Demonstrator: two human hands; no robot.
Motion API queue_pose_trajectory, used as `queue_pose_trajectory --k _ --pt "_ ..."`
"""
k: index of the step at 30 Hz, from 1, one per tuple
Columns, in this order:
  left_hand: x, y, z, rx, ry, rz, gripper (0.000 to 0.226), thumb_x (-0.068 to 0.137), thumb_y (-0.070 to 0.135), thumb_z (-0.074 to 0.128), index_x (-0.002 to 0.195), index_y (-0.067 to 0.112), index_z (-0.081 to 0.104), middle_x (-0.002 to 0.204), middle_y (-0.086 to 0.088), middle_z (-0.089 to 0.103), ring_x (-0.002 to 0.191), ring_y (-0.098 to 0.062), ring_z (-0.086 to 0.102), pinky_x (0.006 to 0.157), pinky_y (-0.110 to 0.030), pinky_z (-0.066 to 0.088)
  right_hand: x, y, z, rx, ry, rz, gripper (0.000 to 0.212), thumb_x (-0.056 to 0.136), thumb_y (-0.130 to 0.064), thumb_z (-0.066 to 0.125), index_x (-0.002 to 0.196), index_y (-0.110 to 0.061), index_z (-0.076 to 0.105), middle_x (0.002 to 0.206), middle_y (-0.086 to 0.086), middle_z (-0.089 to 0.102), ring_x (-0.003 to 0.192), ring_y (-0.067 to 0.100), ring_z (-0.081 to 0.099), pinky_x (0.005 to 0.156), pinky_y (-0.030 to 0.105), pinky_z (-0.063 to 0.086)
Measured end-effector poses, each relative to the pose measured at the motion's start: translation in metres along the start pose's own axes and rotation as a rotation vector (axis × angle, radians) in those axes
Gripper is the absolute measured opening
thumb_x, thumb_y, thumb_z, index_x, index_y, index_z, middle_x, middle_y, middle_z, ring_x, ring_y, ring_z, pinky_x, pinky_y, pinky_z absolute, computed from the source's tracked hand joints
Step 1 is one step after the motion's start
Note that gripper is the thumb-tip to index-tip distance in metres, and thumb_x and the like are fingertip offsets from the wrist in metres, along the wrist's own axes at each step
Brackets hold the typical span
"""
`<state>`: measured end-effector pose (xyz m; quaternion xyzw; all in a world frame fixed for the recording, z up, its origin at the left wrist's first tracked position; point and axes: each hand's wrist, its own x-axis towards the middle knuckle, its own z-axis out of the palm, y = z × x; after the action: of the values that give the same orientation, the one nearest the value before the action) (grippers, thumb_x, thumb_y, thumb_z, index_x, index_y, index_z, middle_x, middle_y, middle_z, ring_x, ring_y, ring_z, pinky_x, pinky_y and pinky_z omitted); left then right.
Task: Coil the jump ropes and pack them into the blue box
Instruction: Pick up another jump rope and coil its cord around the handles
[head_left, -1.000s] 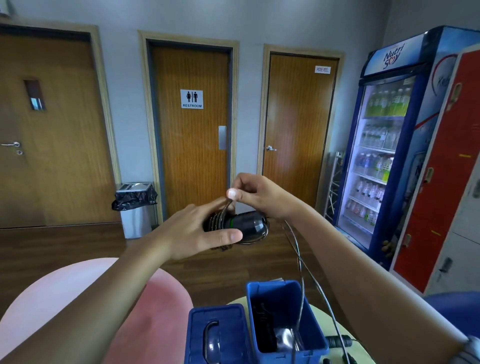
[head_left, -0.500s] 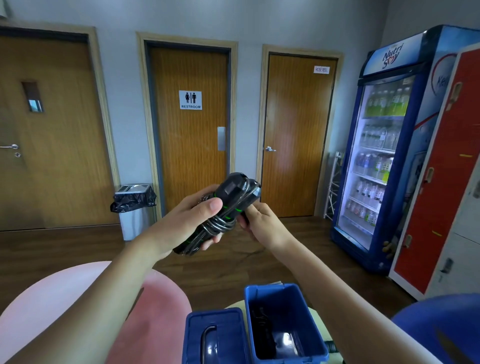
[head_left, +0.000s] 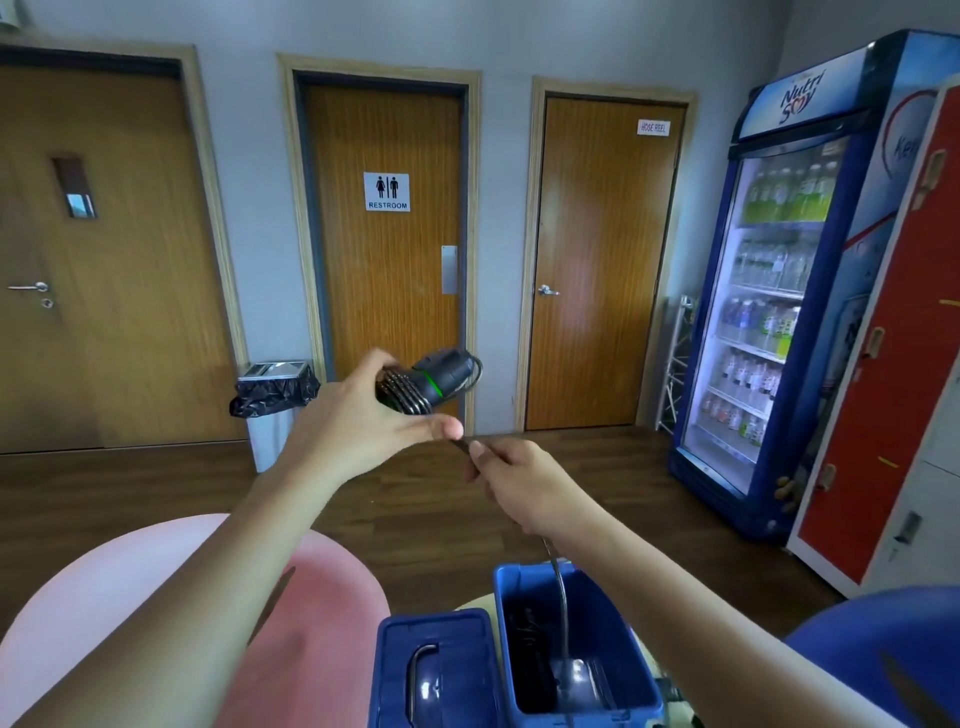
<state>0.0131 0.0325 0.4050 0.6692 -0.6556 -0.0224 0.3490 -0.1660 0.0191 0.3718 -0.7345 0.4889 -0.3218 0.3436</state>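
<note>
Head: jump rope (head_left: 431, 382) below RESTROOM sign (head_left: 386, 192)

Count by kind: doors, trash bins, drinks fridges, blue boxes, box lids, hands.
Doors: 3
Trash bin: 1
Drinks fridge: 1
Blue box: 1
Box lid: 1
Hands: 2, left hand gripping the wound jump rope, right hand pinching its cord
Total: 9

wall (head_left: 249, 208) pale grey | three wooden doors (head_left: 384, 312) | dark wood floor (head_left: 426, 504) | drinks fridge (head_left: 769, 322) right | lined bin (head_left: 275, 395)
</note>
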Motion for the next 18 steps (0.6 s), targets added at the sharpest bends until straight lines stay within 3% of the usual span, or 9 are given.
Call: queue_pose_trajectory --k 4,6,8,10,12,15,18 --pt "-0.004 0.014 0.005 0.324 0.028 0.046 0.085 0.051 0.087 0.056 0.110 0.029 0.039 0.085 0.006 0.060 0.072 -0.017 0.051 0.050 -0.026 0.030 -0.006 -0.012 -0.014 -0.309 0.104 -0.223 0.032 0.099 -0.038 0.042 0.083 -0.019 0.062 0.066 -0.006 0.057 0.059 0.009 0.053 0.051 0.021 0.038" --pt "-0.002 0.015 0.006 0.383 0.062 0.116 0.077 0.057 0.086 0.048 0.106 0.028 0.039 0.073 0.005 0.060 0.065 -0.020 0.053 0.052 -0.028 0.032 -0.009 -0.016 -0.019 -0.504 0.200 -0.372 0.029 0.097 -0.039 0.046 0.088 -0.018 0.064 0.070 -0.004 0.060 0.063 0.013 0.056 0.054 0.024 0.042" --pt "-0.001 0.015 0.007 0.439 0.076 0.199 0.088 0.047 0.098 0.031 0.102 0.030 0.037 0.066 0.007 0.059 0.061 -0.020 0.055 0.051 -0.027 0.035 -0.010 -0.021 -0.027 -0.613 0.250 -0.511 0.025 0.094 -0.038 0.052 0.089 -0.017 0.063 0.070 -0.006 0.057 0.060 0.011 0.052 0.051 0.022 0.039" --pt "-0.001 0.016 0.011 0.518 0.070 0.281 0.096 0.037 0.104 0.015 0.100 0.033 0.034 0.065 0.008 0.059 0.060 -0.018 0.057 0.053 -0.027 0.037 -0.006 -0.027 -0.037 -0.674 0.190 -0.633 0.020 0.092 -0.038 0.057 0.082 -0.021 0.060 0.064 -0.013 0.047 0.055 0.003 0.044 0.049 0.017 0.031" --pt "-0.003 0.016 0.014 0.524 0.046 0.321 0.087 0.045 0.102 0.019 0.099 0.035 0.035 0.062 0.009 0.055 0.060 -0.017 0.054 0.056 -0.028 0.036 0.002 -0.033 -0.047 -0.710 0.108 -0.713 0.021 0.089 -0.037 0.062 0.074 -0.025 0.054 0.059 -0.018 0.041 0.053 -0.001 0.041 0.050 0.016 0.028" --pt "-0.006 0.012 0.016 0.405 -0.019 0.378 0.076 0.059 0.097 0.020 0.105 0.040 0.044 0.057 0.008 0.056 0.059 -0.013 0.057 0.058 -0.030 0.042 0.017 -0.039 -0.059 -0.613 -0.024 -0.777 0.023 0.083 -0.039 0.069 0.072 -0.019 0.065 0.059 -0.012 0.054 0.054 0.006 0.051 0.052 0.015 0.035" --pt "-0.003 0.006 0.012 0.260 -0.183 0.402 0.079 0.060 0.094 0.024 0.120 0.048 0.045 0.066 0.008 0.065 0.061 -0.005 0.061 0.059 -0.026 0.047 0.029 -0.043 -0.065 -0.451 -0.182 -0.795 0.026 0.079 -0.036 0.074 0.074 -0.011 0.068 0.065 -0.005 0.063 0.060 0.010 0.057 0.054 0.017 0.041"
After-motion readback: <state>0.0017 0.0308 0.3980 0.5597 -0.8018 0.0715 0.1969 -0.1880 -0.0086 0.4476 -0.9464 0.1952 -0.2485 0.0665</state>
